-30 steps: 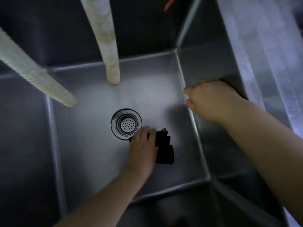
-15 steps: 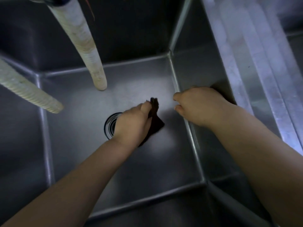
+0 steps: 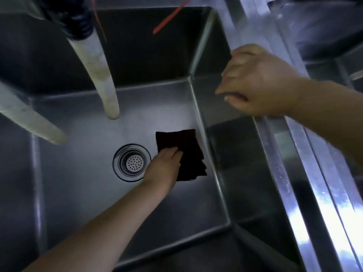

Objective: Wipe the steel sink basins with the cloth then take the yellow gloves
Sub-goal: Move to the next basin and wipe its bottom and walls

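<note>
head view: the left hand (image 3: 164, 166) pressed fairly straight fingers, held together, on the dark cloth (image 3: 183, 154), which lay flat on the steel sink basin (image 3: 82, 173) floor beside the drain (image 3: 132, 162). the right hand (image 3: 257, 81) hovered above the basin's right wall, fingers loosely curled and holding nothing. no writing was readable.

We find no text, label, brand, number or sign that we can read anywhere in this view, not on the steel surfaces nor on anything else.
</note>
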A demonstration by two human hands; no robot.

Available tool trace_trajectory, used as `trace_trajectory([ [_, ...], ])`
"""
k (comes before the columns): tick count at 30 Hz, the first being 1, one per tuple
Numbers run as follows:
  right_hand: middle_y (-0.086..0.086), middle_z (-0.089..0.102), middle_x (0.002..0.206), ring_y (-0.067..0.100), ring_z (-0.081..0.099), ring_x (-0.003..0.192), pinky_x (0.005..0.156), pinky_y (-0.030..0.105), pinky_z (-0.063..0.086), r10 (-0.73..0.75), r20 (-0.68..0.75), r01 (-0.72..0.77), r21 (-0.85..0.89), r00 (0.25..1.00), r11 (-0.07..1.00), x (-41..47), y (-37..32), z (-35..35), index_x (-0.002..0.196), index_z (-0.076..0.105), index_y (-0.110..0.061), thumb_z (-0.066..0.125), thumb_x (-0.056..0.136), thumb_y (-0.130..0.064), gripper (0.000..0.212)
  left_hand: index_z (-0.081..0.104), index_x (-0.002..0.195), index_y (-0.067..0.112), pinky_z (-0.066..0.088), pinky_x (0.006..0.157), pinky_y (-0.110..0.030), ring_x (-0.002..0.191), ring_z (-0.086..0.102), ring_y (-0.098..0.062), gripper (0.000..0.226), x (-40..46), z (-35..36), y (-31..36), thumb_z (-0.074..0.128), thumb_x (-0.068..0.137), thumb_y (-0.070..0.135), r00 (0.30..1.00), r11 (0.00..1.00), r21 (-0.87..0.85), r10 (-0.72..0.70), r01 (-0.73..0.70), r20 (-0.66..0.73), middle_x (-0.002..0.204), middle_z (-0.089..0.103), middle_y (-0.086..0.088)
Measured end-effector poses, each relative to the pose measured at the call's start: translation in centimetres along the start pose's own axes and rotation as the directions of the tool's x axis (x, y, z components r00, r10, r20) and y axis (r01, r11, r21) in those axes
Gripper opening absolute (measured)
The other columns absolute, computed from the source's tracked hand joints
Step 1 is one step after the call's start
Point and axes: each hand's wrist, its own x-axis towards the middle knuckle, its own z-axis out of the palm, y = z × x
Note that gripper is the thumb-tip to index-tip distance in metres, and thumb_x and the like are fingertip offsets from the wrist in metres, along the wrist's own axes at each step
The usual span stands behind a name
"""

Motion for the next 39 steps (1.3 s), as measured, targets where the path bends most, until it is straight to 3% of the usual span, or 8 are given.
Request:
trace_trajectory([
  [3,0.002,0.071,0.086,0.024,0.059,0.095,0.112,0.042,0.023,-0.081,0.05,0.079,0.047,0.995,0.996,-0.1,1.3,0.4,0.086,0.075,-0.018,0.043,0.088,-0.031,0.035,0.002,0.15,0.011,-0.006,0.115,-0.029,0.145,-0.002,-0.02,0.058,2.7,2.1,0.3,0.028,0.102,0.032,0.992,0.99,0.122,0.06,-0.073,0.11,0.159,-0.001,-0.006],
  [7,-0.002,0.069,0.075,0.023,0.06,0.09,0.111,0.043,0.024,-0.078,-0.051,0.084,0.125,0.996,0.989,-0.1,1.5,0.7,0.07,0.074,-0.018,0.055,0.084,-0.027,0.025,-0.021,0.142,0.013,-0.018,0.114,-0.037,0.142,-0.021,-0.019,0.068,4.2,4.5,-0.4,0.018,0.098,0.048,0.991,0.965,0.243,0.072,-0.097,0.111,0.157,-0.014,-0.006],
  [11,-0.005,0.067,0.071,0.019,0.061,0.09,0.111,0.042,0.025,-0.061,-0.094,0.076,0.171,0.994,0.982,0.1,1.7,0.9,0.064,0.074,-0.019,0.061,0.08,-0.027,0.022,-0.004,0.146,0.018,-0.018,0.114,-0.042,0.143,-0.013,-0.02,0.069,6.4,3.8,-1.3,0.028,0.095,0.052,0.997,0.961,0.266,0.078,-0.076,0.002,0.158,0.003,-0.006],
  [19,-0.006,0.067,0.07,0.017,0.06,0.091,0.111,0.039,0.026,-0.026,-0.15,0.054,0.183,0.988,0.982,0.0,2.4,2.3,0.062,0.073,-0.019,0.057,0.082,-0.03,0.027,0.003,0.151,0.019,-0.013,0.112,-0.048,0.145,-0.006,-0.025,0.071,18.1,-1.2,-4.5,0.03,0.095,0.053,0.989,0.927,0.353,-0.088,0.126,-0.123,0.159,0.0,-0.007],
  [25,-0.007,0.067,0.069,0.015,0.061,0.092,0.11,0.037,0.028,-0.019,-0.178,0.058,0.219,0.984,0.974,0.1,2.5,2.7,0.062,0.071,-0.018,0.057,0.084,-0.028,0.028,0.005,0.151,0.018,-0.011,0.113,-0.049,0.145,-0.004,-0.025,0.071,19.8,-0.6,-3.3,0.032,0.093,0.05,0.98,0.917,0.365,-0.103,0.159,-0.168,0.159,0.003,-0.008],
  [32,-0.006,0.068,0.068,0.015,0.061,0.09,0.109,0.038,0.029,-0.033,-0.17,0.068,0.209,0.985,0.976,0.0,2.4,2.6,0.062,0.071,-0.017,0.055,0.086,-0.026,0.03,0.009,0.15,0.011,-0.011,0.113,-0.049,0.145,0.0,-0.027,0.073,13.2,3.2,0.9,0.029,0.09,0.048,0.994,0.93,0.368,0.024,0.018,-0.109,0.158,0.009,-0.01],
  [39,-0.005,0.068,0.07,0.016,0.059,0.092,0.111,0.036,0.024,-0.007,-0.106,0.026,0.18,0.994,0.983,-0.2,2.0,2.1,0.066,0.072,-0.015,0.05,0.086,-0.027,0.033,0.035,0.137,-0.001,0.008,0.112,-0.062,0.139,0.021,-0.035,0.08,-1.6,9.9,7.6,0.044,0.079,0.053,0.963,0.922,0.29,0.216,-0.256,0.163,0.144,0.04,-0.021],
])
